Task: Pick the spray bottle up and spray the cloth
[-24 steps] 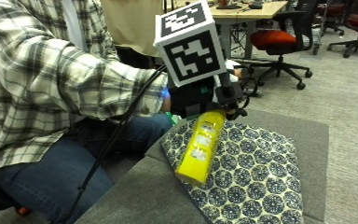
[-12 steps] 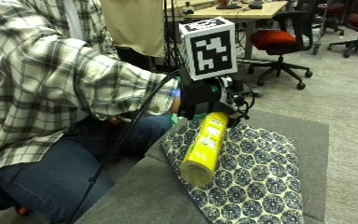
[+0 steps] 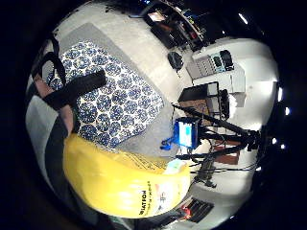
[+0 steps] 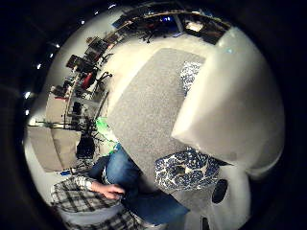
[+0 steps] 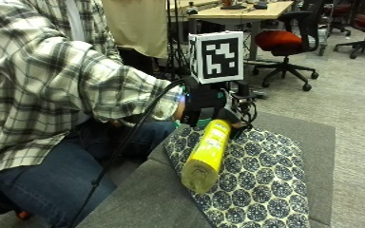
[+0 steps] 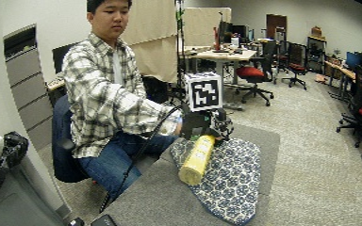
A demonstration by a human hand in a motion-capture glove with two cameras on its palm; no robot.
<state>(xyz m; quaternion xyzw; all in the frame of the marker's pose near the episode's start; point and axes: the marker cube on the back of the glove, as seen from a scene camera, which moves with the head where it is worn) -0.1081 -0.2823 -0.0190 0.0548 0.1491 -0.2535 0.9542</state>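
Gloved right hand (image 5: 215,105) grips the yellow spray bottle (image 5: 206,153) by its head, above the patterned cloth (image 5: 258,180); best aim the nozzle down before squeezing

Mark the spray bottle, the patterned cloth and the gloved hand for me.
spray bottle (image 5: 206,153), outside view, middle of its yellow body.
patterned cloth (image 5: 264,183), outside view, bare stretch beside the bottle.
gloved right hand (image 5: 213,102), outside view, black glove gripping the bottle's upper end.
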